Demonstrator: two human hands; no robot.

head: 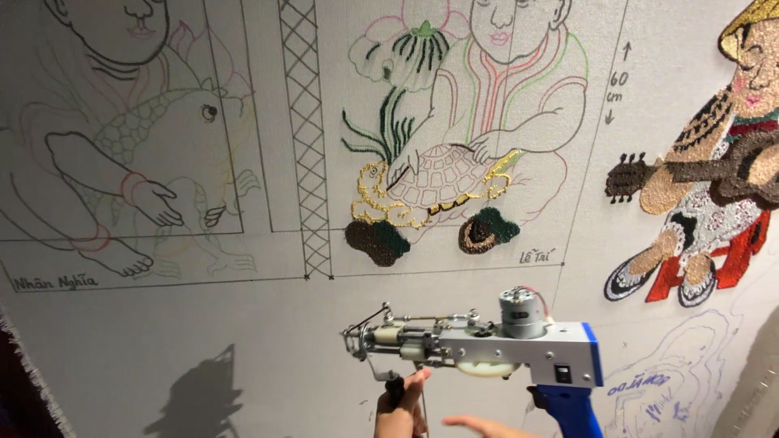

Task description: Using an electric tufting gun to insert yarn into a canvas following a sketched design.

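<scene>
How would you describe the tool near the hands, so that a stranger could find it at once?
Start at the big pale cloth that fills the view, covered with outline drawings. Below the turtle design, near the bottom edge, a tufting gun is held sideways over the left hand. It alone is solid metal, with a blue handle and a small motor on top.

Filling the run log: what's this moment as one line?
left hand on tufting gun front handle | right hand open below gun | canvas partly tufted

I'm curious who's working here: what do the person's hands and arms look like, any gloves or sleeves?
Both hands are bare, without gloves or rings. Only part of the left hand and the fingers of the right hand show at the bottom edge. No sleeve or wrist is in view.
</scene>
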